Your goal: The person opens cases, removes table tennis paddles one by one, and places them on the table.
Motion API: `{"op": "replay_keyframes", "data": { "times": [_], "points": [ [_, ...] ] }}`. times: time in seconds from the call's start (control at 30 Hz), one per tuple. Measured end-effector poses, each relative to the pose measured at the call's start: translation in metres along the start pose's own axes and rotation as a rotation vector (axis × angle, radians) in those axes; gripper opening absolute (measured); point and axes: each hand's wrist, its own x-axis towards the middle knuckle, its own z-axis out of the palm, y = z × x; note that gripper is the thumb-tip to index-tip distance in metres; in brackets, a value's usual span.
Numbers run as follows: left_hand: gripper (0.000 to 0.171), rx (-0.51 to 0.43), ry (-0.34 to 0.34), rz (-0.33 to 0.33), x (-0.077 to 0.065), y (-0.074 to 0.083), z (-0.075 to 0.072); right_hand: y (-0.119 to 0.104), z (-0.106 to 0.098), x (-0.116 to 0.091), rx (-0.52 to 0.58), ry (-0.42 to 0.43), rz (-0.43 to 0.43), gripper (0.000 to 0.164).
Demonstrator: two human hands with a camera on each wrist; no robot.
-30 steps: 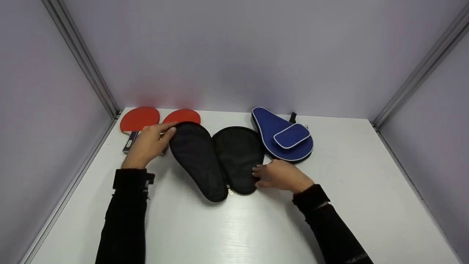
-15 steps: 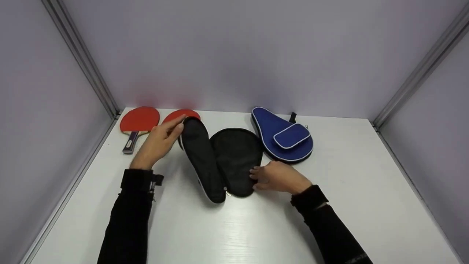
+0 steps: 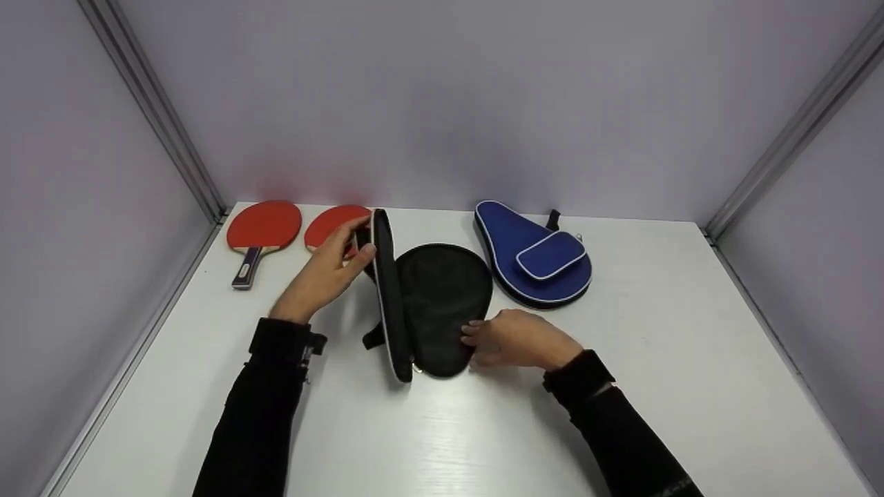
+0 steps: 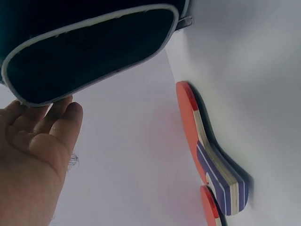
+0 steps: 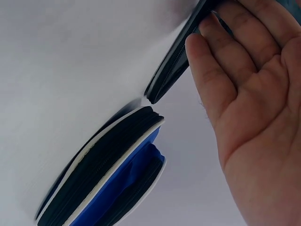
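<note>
A black paddle case (image 3: 445,310) lies unfolded, its flat half on the table and its other half (image 3: 390,297) standing nearly upright on the left. My left hand (image 3: 321,279) touches the outside of the standing half with fairly straight fingers and thumb. In the left wrist view, the fingertips meet the white-trimmed outer pocket (image 4: 94,54). My right hand (image 3: 521,338) rests its fingertips on the lower right edge of the flat half. Its fingers show extended in the right wrist view, with their tips partly hidden by the case edge.
Two red table tennis paddles (image 3: 264,226) lie at the back left, the second one (image 3: 331,224) partly behind my left hand. A blue paddle case (image 3: 507,238) with a small pocket sits right of the black one. Grey walls (image 3: 442,103) enclose the table (image 3: 442,449).
The left hand has moved right, swinging the black case's left half from leaning open to nearly upright. The right hand has shifted slightly left and nearer with the flat half.
</note>
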Motion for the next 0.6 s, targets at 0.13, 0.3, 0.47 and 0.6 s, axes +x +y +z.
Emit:
{"op": "replay_keyframes", "data": {
  "times": [0.13,0.3,0.47,0.6],
  "points": [
    [0.092,0.075,-0.042,0.003,0.002,0.002,0.013,-0.004,0.000,0.001,-0.007,-0.017,-0.027,0.047],
    [0.102,0.201,-0.072,0.055,0.004,0.002,0.030,-0.007,0.000,0.001,0.001,-0.018,-0.044,0.047],
    [0.113,0.317,-0.091,0.090,0.002,-0.001,0.039,-0.007,0.001,0.002,0.024,-0.003,-0.044,0.043],
    [0.105,0.417,-0.111,0.125,0.000,-0.004,0.045,-0.006,0.000,0.003,0.070,-0.003,-0.039,0.041]
  ]
}}
